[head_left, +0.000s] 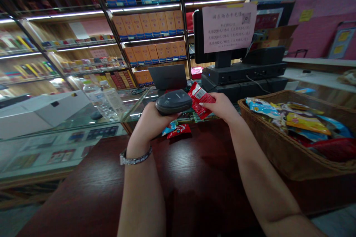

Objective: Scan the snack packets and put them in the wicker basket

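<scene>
Left hand: fingers curled closely round a black handheld barcode scanner, which lies across the hand, roughly level. A metal link bracelet sits on the wrist.

Right hand: thumb and fingers set narrow, pinching the lower part of a red foil packet. The packet is tilted and stands directly against the right end of the scanner.

Work in hand: scanner and packet are held together above the counter, neither resting on it. Whether a reading is being taken cannot be determined.

Counter: dark polished wood top beneath both forearms. Two small packets, one red and one blue, lie on it just below the hands.

Right side: a wicker basket holds assorted snack packets.

Left side: a glass display case carries a white box and a clear plastic water bottle.

Beyond: a point-of-sale monitor bears a pink paper notice. Behind it are a laptop and lit shelves of orange cartons.
</scene>
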`<action>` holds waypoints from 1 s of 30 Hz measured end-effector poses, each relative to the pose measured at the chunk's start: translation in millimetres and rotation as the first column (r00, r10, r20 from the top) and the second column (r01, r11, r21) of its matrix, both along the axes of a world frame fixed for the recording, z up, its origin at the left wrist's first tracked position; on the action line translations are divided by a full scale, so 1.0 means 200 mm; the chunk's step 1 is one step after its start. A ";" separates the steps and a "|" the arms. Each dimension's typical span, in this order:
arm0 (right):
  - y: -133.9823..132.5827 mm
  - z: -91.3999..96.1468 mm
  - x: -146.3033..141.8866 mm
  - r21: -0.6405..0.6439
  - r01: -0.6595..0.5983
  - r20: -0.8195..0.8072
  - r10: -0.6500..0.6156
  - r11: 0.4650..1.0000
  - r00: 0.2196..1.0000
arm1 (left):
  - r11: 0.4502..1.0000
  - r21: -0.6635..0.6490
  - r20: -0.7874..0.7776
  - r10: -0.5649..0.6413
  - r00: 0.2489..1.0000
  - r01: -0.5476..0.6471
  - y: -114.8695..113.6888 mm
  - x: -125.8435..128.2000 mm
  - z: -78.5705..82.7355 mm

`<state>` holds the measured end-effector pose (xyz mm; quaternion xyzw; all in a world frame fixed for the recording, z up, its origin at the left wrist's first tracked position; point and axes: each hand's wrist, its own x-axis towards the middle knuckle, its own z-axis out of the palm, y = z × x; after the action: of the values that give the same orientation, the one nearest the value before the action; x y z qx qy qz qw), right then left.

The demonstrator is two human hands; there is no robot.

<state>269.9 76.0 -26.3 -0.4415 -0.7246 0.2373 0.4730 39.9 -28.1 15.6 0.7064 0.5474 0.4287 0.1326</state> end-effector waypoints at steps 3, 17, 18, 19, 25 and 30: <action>0.01 0.00 0.01 0.005 -0.021 -0.011 0.021 1.000 1.000 | 1.000 -0.004 -0.006 0.004 1.000 -0.004 0.00 0.00 0.00; -0.36 0.22 0.68 0.097 0.803 0.345 -0.776 0.589 0.528 | 0.999 0.009 0.018 0.030 0.999 -0.030 -0.01 0.00 0.01; -0.36 0.21 0.71 0.113 0.816 0.347 -0.792 0.567 0.502 | 1.000 0.006 0.015 0.028 0.999 -0.029 0.00 0.00 0.01; -0.36 0.19 0.73 0.133 0.819 0.344 -0.801 0.559 0.491 | 1.000 0.005 0.014 0.027 1.000 -0.027 0.00 -0.01 0.01; -0.32 0.17 0.62 0.317 0.698 0.175 -0.763 0.642 0.622 | 1.000 -0.013 0.015 0.019 1.000 -0.018 -0.01 -0.02 0.02; -0.12 0.08 0.18 0.190 0.250 0.301 -0.299 0.949 0.905 | 0.999 -0.039 -0.003 0.024 1.000 -0.024 -0.01 -0.05 0.02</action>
<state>306.8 51.0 -9.4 -0.5363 -0.7388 0.0377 0.4064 30.1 -30.7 19.7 0.6977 0.5641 0.4185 0.1407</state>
